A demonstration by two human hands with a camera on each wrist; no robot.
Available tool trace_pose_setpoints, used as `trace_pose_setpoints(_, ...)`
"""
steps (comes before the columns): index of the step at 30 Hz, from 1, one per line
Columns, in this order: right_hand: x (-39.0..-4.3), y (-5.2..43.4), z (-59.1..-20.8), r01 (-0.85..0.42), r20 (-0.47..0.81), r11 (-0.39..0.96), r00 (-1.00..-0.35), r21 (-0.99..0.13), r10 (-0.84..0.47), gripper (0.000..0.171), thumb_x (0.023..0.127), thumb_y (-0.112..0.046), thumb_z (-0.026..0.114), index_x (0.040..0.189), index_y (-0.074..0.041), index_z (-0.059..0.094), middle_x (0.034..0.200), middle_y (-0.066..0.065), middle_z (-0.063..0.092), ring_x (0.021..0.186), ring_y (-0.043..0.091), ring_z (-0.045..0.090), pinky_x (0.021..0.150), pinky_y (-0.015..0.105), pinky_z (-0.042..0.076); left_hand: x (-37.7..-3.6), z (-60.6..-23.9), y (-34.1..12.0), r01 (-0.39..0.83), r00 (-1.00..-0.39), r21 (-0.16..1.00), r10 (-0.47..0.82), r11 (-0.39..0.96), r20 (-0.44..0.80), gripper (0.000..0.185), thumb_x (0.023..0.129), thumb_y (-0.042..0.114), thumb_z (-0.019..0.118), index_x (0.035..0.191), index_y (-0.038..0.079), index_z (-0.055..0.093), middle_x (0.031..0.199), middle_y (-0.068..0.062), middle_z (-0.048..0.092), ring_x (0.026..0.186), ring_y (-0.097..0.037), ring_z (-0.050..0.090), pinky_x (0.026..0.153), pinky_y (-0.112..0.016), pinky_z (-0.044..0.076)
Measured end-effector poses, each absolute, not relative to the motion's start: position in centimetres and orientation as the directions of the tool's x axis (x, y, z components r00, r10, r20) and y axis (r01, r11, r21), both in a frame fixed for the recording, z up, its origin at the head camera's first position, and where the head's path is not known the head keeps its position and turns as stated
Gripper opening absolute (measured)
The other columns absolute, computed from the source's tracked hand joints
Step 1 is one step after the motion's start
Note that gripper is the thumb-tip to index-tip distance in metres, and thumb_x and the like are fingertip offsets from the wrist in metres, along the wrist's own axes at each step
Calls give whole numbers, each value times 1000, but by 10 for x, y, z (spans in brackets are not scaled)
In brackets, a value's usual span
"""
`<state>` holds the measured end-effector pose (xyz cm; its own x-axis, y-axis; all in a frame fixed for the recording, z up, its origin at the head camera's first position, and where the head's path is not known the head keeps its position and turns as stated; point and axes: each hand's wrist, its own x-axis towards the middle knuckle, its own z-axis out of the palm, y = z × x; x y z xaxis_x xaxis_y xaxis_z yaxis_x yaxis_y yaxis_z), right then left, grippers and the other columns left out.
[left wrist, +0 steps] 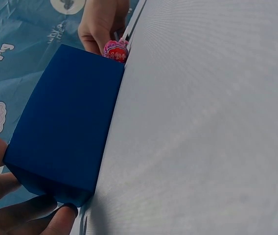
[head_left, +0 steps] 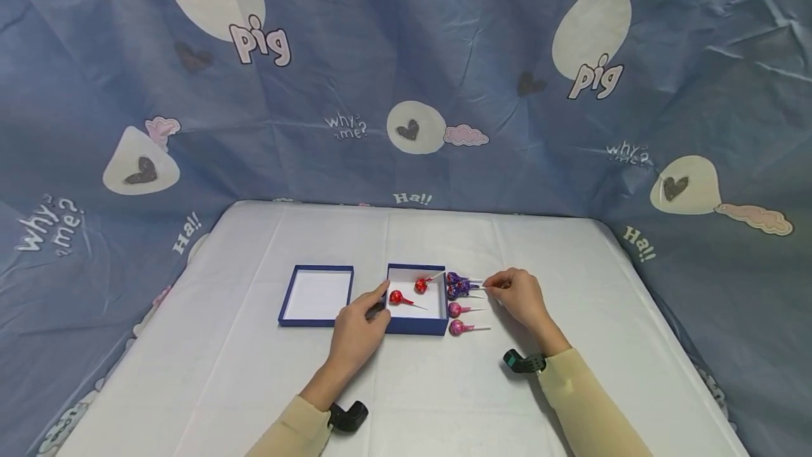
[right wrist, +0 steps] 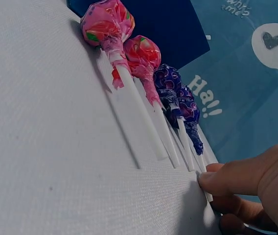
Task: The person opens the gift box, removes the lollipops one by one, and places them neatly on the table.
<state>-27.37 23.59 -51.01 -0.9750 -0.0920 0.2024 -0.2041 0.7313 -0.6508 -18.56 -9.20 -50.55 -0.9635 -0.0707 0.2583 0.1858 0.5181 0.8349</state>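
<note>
A blue box with a white inside (head_left: 415, 326) holds two red lollipops, one (head_left: 397, 297) near its left wall and another (head_left: 421, 285) farther back. Fingers and thumb of my left hand (head_left: 358, 330) grip the box's left end. Along the right side of the box lie purple lollipops (head_left: 454, 291) and two pink lollipops, one (head_left: 455, 309) behind the other (head_left: 458, 328), sticks pointing right. My right hand (head_left: 521, 298) pinches the stick of the rearmost purple lollipop (right wrist: 190, 105) between thumb and fingers. In the left wrist view, the blue box wall (left wrist: 65, 117) hides most lollipops.
A shallow blue-rimmed lid (head_left: 306, 324) lies with its white inside up, left of the box. White cloth (head_left: 209, 372) covers the table. Behind it hangs a blue printed curtain (head_left: 355, 34). Each wrist wears a black device.
</note>
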Motion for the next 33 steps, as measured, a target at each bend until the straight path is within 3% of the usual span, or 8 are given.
trace_pose_setpoints(23,-273,242,-503,-109,91,688,-994,-718,-62,15,81,-7,82,94,-14,79,88,-1,74,74,16,64,62,31,51,-186,-506,-90,182,-966,837,-64,517,250,50,89,11,65,138,21,64,131,-3,66,118,-20,64,96,-40,54)
trace_pose_setpoints(33,-271,237,-488,-195,185,700,-979,-687,-91,17,84,-11,80,101,-11,79,87,-3,72,77,17,63,68,35,50,-185,-505,-91,189,-963,835,-67,518,259,50,89,11,65,138,20,64,131,-3,66,119,-21,63,96,-41,54)
